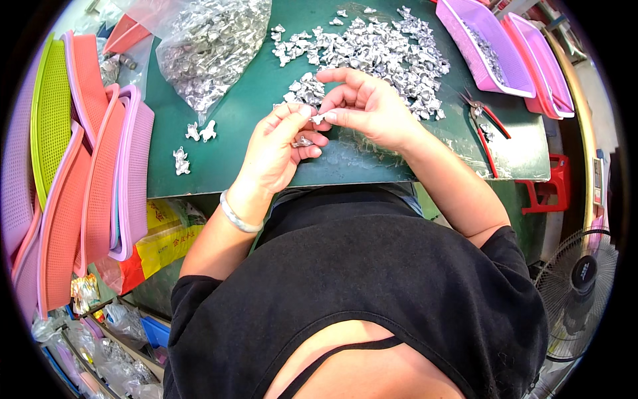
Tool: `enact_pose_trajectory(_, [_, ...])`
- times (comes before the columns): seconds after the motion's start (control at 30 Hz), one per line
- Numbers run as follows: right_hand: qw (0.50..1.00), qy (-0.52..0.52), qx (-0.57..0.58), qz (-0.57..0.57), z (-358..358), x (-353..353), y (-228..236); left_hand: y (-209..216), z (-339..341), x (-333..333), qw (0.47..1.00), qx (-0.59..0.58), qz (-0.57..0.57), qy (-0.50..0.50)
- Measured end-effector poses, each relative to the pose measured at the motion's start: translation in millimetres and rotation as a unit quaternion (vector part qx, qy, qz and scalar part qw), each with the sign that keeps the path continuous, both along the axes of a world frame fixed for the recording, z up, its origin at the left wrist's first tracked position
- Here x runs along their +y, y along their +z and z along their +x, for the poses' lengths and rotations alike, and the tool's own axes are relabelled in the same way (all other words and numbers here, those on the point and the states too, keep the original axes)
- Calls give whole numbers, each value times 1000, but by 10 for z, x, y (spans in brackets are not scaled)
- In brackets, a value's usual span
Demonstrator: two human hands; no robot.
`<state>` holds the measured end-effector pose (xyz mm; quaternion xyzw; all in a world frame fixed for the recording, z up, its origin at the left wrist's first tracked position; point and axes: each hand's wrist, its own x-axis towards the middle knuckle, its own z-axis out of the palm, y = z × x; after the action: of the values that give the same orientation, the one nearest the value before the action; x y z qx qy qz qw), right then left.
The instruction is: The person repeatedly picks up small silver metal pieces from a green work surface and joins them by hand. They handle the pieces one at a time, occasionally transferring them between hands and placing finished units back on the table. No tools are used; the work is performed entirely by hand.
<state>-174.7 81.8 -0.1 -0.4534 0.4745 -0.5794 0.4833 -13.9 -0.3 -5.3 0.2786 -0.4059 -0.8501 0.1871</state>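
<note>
Above the near edge of a green table (219, 156), my two hands meet over one small silver metal figure (318, 120). My left hand (282, 139) pinches it between thumb and forefinger, and a second metal figure (303, 141) rests against its lower fingers. From the other side, my right hand (369, 110) grips the same figure with thumb and fingertip. A large heap of similar silver figures (379, 50) spreads behind my hands. Three loose figures, one of them a single piece (181, 161), lie on the table at the left.
A clear plastic bag (209, 60) full of figures stands at the back left. Red-handled pliers (488, 123) lie at the right, near a purple basket (488, 53) holding small metal parts. Stacked plastic baskets (96, 153) crowd the left side. A fan (578, 286) stands at the lower right.
</note>
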Motion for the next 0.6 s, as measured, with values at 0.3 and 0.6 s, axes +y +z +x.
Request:
enact_pose_trajectory(0.3, [878, -63, 468, -80, 55, 37, -125, -61, 86, -84, 999, 22, 44, 14])
enact_pose_trajectory(0.6, [888, -59, 453, -51, 87, 24, -128, -58, 105, -83, 999, -30, -28, 3])
